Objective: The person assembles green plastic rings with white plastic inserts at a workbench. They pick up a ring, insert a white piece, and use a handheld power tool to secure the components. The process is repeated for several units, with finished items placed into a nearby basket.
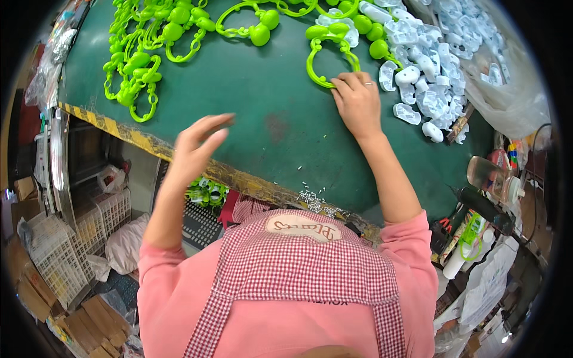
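My right hand (pixel 360 102) has its fingers closed on the near edge of a bright green plastic ring (pixel 310 64) with rounded knobs at its far side. The ring lies on the green tabletop (pixel 256 143). Over the table's front left edge, my left hand (pixel 200 140) is held with fingers stretched out and nothing in it. Just right of the right hand, pale blue plastic shells (pixel 430 98) lie in a loose heap. More green rings (pixel 242 30) of the same kind spread along the far side, with a tangled pile of them at the far left.
Small metal screws or pins (pixel 316 203) are scattered near the table's front edge. A clear plastic bag (pixel 507 95) lies at the right beyond the shells. A bottle (pixel 489 173) and tools stand at the right edge. White plastic crates (pixel 65 256) are at the lower left.
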Demonstrator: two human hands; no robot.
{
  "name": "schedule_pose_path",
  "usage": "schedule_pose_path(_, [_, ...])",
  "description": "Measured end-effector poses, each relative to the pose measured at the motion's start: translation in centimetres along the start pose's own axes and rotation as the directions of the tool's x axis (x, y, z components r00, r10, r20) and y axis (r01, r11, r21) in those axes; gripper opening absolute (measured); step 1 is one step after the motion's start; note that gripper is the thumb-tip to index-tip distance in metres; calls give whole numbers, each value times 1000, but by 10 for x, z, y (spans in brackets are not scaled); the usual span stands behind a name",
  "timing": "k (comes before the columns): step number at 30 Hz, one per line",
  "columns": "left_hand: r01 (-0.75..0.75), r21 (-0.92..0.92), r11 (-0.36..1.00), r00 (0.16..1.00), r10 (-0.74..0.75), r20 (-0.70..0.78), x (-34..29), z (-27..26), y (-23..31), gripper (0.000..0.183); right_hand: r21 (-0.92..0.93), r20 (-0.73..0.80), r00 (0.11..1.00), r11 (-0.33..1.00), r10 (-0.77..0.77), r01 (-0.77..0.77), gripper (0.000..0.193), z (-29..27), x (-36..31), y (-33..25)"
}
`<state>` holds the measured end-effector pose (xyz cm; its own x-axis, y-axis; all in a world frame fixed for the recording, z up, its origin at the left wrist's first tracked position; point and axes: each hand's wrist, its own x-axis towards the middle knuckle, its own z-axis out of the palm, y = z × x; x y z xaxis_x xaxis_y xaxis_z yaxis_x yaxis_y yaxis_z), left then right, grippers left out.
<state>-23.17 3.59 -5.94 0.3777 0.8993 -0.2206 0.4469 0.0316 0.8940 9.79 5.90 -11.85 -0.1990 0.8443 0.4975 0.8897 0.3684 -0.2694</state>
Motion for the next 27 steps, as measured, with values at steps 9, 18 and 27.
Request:
schedule_pose_path(9, [372, -867, 332, 926, -65, 373, 114, 128, 12, 44, 897, 439, 781, -273, 445, -348, 17, -32, -70, -49])
schedule_pose_path(18, [256, -665, 702, 966, -204, 156, 90, 128, 5, 24, -75, -257, 879, 898, 402, -433, 25, -59, -67, 82])
schedule_pose_path(27, [186, -722, 667, 982, -159, 106, 65, 121, 20, 26, -266, -37, 886, 850, 462, -454, 21, -67, -46, 85])
